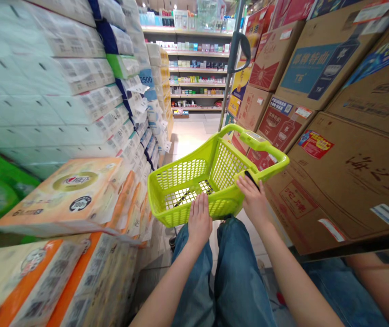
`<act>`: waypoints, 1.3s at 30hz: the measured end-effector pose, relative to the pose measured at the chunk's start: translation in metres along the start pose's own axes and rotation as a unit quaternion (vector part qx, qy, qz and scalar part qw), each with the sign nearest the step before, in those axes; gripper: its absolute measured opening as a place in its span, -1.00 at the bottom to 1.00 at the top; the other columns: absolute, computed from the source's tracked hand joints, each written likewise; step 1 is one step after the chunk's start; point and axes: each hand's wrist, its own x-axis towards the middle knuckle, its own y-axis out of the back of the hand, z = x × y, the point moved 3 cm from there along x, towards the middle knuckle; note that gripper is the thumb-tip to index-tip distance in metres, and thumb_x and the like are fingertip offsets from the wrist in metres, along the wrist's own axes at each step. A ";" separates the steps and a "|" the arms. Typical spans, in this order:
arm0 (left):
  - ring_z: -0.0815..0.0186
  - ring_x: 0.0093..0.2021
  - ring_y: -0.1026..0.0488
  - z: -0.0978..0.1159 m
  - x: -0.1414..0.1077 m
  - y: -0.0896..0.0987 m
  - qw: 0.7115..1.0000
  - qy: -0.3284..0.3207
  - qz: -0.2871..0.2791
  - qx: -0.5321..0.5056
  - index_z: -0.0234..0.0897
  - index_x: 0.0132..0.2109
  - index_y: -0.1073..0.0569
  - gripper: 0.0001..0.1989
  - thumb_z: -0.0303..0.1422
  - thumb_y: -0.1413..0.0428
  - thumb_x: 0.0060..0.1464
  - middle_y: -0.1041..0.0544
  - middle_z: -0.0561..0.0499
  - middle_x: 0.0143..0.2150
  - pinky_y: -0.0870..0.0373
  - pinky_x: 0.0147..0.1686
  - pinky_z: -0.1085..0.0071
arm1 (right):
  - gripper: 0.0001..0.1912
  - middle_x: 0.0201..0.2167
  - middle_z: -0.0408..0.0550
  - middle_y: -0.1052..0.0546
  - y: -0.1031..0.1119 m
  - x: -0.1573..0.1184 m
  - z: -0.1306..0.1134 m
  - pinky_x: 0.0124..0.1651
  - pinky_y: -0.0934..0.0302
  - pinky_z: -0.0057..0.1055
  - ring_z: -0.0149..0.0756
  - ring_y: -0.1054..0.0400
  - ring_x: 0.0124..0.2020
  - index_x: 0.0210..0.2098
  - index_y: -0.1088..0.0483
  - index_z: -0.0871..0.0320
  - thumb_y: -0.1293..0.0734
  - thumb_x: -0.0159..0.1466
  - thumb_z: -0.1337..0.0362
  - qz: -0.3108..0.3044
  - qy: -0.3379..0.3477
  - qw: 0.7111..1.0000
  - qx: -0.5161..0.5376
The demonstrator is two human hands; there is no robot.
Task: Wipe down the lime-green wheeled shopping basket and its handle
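A lime-green perforated plastic shopping basket (221, 165) sits in front of me, with little inside it except a dark strip on its floor. My left hand (199, 220) curls over the basket's near rim. My right hand (253, 200) grips the right rim close to a black grip piece (251, 178). The basket's lime-green handle (265, 147) arcs across the far right corner. Large packs of tissue (75, 190) are stacked just left of the basket, not touching either hand.
Tall stacks of wrapped tissue packs (44, 104) line the left of the aisle, and printed cardboard cartons (344, 181) wall the right. A metal pole (230, 91) rises behind the basket. Shelves of small goods (197, 68) stand beyond the tiled floor (189, 138).
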 end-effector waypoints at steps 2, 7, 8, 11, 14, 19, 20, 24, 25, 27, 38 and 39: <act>0.09 0.46 -0.01 0.000 0.000 0.000 1.000 0.002 -0.001 -0.002 -0.47 0.44 0.08 -0.18 -0.51 -0.01 0.06 -0.13 -0.25 0.44 0.02 0.42 0.08 | -0.27 0.27 -0.10 -0.39 0.008 0.006 0.016 0.47 0.34 0.04 -0.22 -0.16 0.36 0.24 -0.34 0.05 -0.13 0.12 0.59 0.033 -0.039 0.999 -0.020; 0.09 0.45 -0.02 0.001 0.000 -0.002 1.000 0.014 0.007 -0.003 -0.46 0.45 0.09 -0.18 -0.50 0.00 0.07 -0.13 -0.24 0.44 0.01 0.42 0.08 | -0.30 0.28 0.01 -0.37 -0.016 0.002 -0.018 0.46 0.23 0.01 -0.15 -0.12 0.38 0.24 -0.33 0.21 -0.11 0.12 0.60 0.044 -0.067 0.997 0.001; 0.09 0.45 -0.02 0.001 0.000 -0.003 1.000 0.013 0.008 -0.002 -0.45 0.45 0.09 -0.18 -0.51 0.00 0.07 -0.13 -0.24 0.45 0.01 0.42 0.08 | -0.29 0.29 0.00 -0.36 -0.026 -0.002 -0.036 0.46 0.23 -0.01 -0.15 -0.12 0.38 0.25 -0.33 0.23 -0.10 0.12 0.60 0.028 -0.050 0.998 0.015; 0.10 0.45 -0.03 0.000 0.000 -0.004 1.000 0.009 0.010 0.007 -0.45 0.44 0.06 -0.21 -0.50 0.01 0.09 -0.14 -0.24 0.44 0.00 0.42 0.07 | -0.30 0.31 -0.03 -0.34 -0.051 -0.016 -0.084 0.46 0.19 -0.08 -0.19 -0.12 0.38 0.24 -0.33 0.24 -0.09 0.13 0.60 -0.011 0.003 0.998 0.062; 0.11 0.45 -0.04 -0.002 0.000 -0.004 1.000 0.009 0.015 0.015 -0.43 0.44 0.04 -0.23 -0.50 0.02 0.11 -0.17 -0.23 0.43 -0.01 0.41 0.08 | -0.30 0.32 -0.04 -0.33 -0.058 -0.023 -0.101 0.44 0.14 -0.13 -0.24 -0.11 0.38 0.25 -0.33 0.20 -0.09 0.15 0.59 -0.033 0.040 0.994 0.093; 0.10 0.45 -0.02 -0.002 0.000 -0.003 1.000 0.005 0.005 0.010 -0.46 0.44 0.06 -0.20 -0.52 0.01 0.07 -0.14 -0.23 0.44 0.02 0.42 0.08 | -0.22 0.30 -0.12 -0.36 -0.028 -0.012 -0.042 0.45 0.17 -0.10 -0.30 -0.15 0.37 0.29 -0.28 0.04 -0.10 0.12 0.61 -0.034 0.071 0.995 0.062; 0.10 0.45 -0.02 -0.002 0.000 -0.002 1.000 0.004 0.003 0.010 -0.47 0.44 0.06 -0.20 -0.52 0.01 0.07 -0.14 -0.24 0.44 0.01 0.42 0.08 | -0.23 0.29 -0.11 -0.37 -0.018 -0.008 -0.024 0.45 0.18 -0.07 -0.29 -0.16 0.36 0.28 -0.29 0.04 -0.10 0.12 0.60 -0.020 0.055 0.997 0.043; 0.09 0.45 -0.03 -0.001 0.000 -0.001 1.000 0.005 0.004 0.005 -0.47 0.44 0.07 -0.19 -0.50 0.00 0.08 -0.15 -0.25 0.44 0.02 0.42 0.08 | -0.29 0.23 -0.10 -0.44 0.010 0.010 0.029 0.45 0.20 0.02 -0.23 -0.20 0.34 0.21 -0.37 0.04 -0.13 0.13 0.58 0.044 -0.010 0.999 -0.009; 0.09 0.45 -0.03 -0.001 0.000 -0.001 1.000 0.007 0.006 0.002 -0.46 0.45 0.08 -0.19 -0.50 0.00 0.08 -0.15 -0.25 0.44 0.02 0.42 0.07 | -0.31 0.23 -0.07 -0.44 0.012 0.012 0.032 0.45 0.19 0.03 -0.21 -0.19 0.34 0.20 -0.38 0.07 -0.13 0.13 0.58 0.057 -0.028 0.998 -0.014; 0.08 0.45 -0.02 0.000 0.000 -0.001 1.000 0.012 0.008 -0.003 -0.45 0.45 0.10 -0.18 -0.50 0.00 0.07 -0.13 -0.25 0.44 0.02 0.42 0.06 | -0.32 0.24 0.01 -0.43 0.007 0.014 0.026 0.44 0.17 0.05 -0.17 -0.16 0.36 0.21 -0.37 0.15 -0.12 0.13 0.59 0.075 -0.057 0.995 -0.014; 0.12 0.45 -0.05 -0.003 0.000 -0.004 1.000 0.004 0.027 0.014 -0.40 0.45 0.05 -0.23 -0.50 0.03 0.11 -0.18 -0.21 0.43 -0.01 0.41 0.09 | -0.29 0.33 0.00 -0.32 -0.063 -0.026 -0.099 0.43 0.06 -0.10 -0.23 -0.10 0.39 0.31 -0.26 0.19 -0.09 0.18 0.58 -0.019 0.066 0.993 0.092; 0.12 0.45 -0.04 -0.004 0.000 -0.004 1.000 0.004 0.024 0.014 -0.41 0.45 0.05 -0.22 -0.51 0.02 0.10 -0.17 -0.22 0.43 -0.01 0.41 0.09 | -0.28 0.32 -0.02 -0.33 -0.059 -0.025 -0.091 0.43 0.08 -0.10 -0.24 -0.11 0.38 0.32 -0.25 0.16 -0.09 0.17 0.58 -0.021 0.079 0.993 0.088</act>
